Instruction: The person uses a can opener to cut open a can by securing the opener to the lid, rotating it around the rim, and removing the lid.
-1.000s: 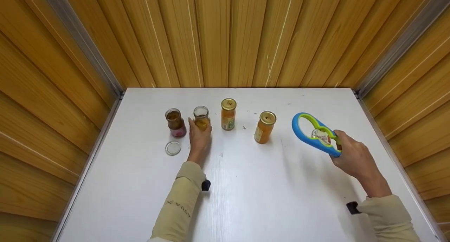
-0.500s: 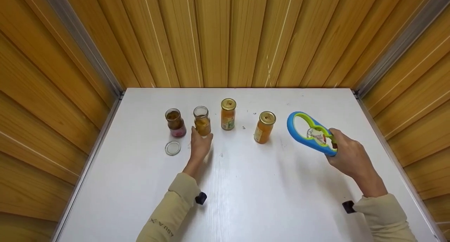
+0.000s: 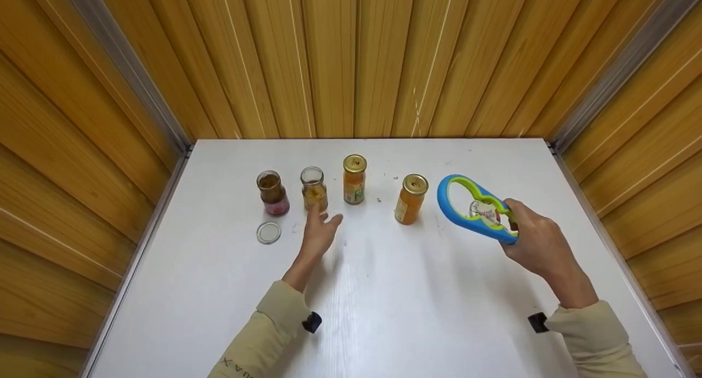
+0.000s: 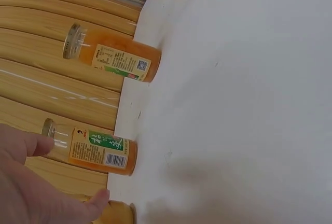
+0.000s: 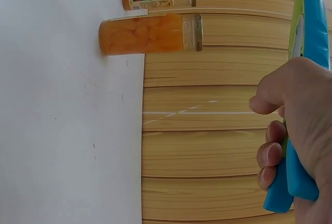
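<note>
My right hand point(image 3: 540, 243) grips a blue and green jar opener point(image 3: 458, 216), held above the table at the right. A round printed lid point(image 3: 485, 210) shows inside the opener's frame. My left hand point(image 3: 319, 232) has its fingers spread just in front of an open glass jar point(image 3: 312, 175) with yellowish contents. Left of that stands another uncovered jar point(image 3: 272, 191), darker, with a reddish base. To the right are two orange-filled jars with gold lids, one near the middle point(image 3: 355, 180) and one farther right point(image 3: 410, 202). In the left wrist view both show printed labels.
A loose round lid point(image 3: 269, 232) lies flat in front of the dark jar. The white table point(image 3: 384, 312) is bounded by wood-look panels point(image 3: 351, 60) at the back and both sides.
My left hand has let go of the open jar and drawn back toward me, its fingers spreading. My right hand has shifted slightly left with the jar opener.
</note>
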A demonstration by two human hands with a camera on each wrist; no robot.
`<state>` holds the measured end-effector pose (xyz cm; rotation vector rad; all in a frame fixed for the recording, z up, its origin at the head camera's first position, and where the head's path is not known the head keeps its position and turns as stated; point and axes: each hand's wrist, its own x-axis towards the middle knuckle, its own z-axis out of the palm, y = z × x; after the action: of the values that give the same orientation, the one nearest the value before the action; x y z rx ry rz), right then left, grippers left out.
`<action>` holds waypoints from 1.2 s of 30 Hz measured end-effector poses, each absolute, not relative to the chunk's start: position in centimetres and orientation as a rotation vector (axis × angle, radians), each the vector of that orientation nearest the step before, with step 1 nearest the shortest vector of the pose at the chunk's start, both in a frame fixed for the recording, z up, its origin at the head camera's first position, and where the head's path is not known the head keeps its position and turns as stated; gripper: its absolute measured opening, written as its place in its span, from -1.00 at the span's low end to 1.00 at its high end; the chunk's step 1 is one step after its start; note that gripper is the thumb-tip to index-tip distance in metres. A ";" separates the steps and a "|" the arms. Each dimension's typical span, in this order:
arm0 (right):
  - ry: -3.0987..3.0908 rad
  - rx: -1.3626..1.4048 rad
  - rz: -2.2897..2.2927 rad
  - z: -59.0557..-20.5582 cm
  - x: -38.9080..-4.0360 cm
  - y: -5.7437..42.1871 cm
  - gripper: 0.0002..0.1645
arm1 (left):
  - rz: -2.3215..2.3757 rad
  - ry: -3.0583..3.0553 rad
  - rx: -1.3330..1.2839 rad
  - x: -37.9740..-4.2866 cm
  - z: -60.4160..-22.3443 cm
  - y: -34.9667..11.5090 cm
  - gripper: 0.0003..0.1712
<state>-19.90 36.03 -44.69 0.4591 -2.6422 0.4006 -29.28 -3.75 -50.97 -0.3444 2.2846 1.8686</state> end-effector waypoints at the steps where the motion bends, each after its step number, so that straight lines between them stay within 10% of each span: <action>1: -2.643 0.463 0.405 -44.6 -19.9 35.9 -0.10 | 1.855 2.274 -0.333 -29.1 -50.9 -3.6 -0.14; 36: -2.596 0.685 0.392 -43.8 -19.0 29.6 -0.10 | 1.800 1.966 0.242 -23.7 -48.8 -2.1 -0.31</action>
<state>-19.00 29.58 -43.79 0.6854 -2.5962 0.3920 -23.67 -2.06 -48.78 0.2416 1.9661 1.8001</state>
